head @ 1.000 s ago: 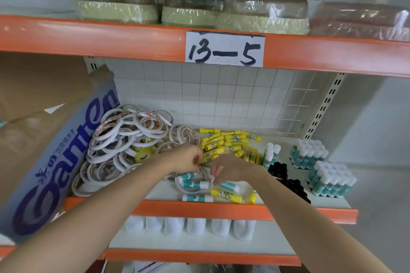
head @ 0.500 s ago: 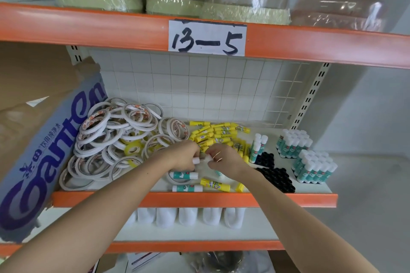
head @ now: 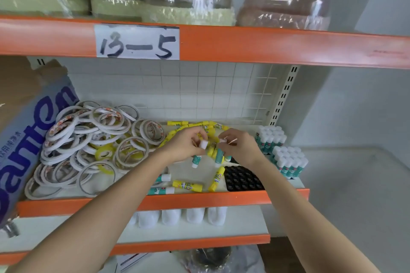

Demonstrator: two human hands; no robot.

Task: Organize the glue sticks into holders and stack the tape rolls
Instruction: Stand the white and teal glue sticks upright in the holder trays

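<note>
Both hands are up over the middle shelf (head: pixel 155 203): the left hand (head: pixel 186 147) grips a green-and-white glue stick (head: pixel 198 154) by its white cap end, and the right hand (head: pixel 238 145) pinches another green glue stick (head: pixel 219 157), both sticks hanging clear of the white shelf board. We're at an orange-railed steel rack with a white wire grid (head: pixel 199 91) at the back and a pale grey wall to the right. A handwritten paper label (head: pixel 136 42) on the upper rail reads "13-5". Left of that, a cardboard box (head: pixel 24 131) shows big purple lettering, only partly readable. A loose heap of white tape rolls (head: pixel 88 139) sprawls on the left, yellow glue sticks (head: pixel 188 185) lie scattered mid-shelf, and the black holder tray (head: pixel 241 178) in front sits with open sockets. Two filled holders of white-capped sticks (head: pixel 288 160) stand upright at the right end.
</note>
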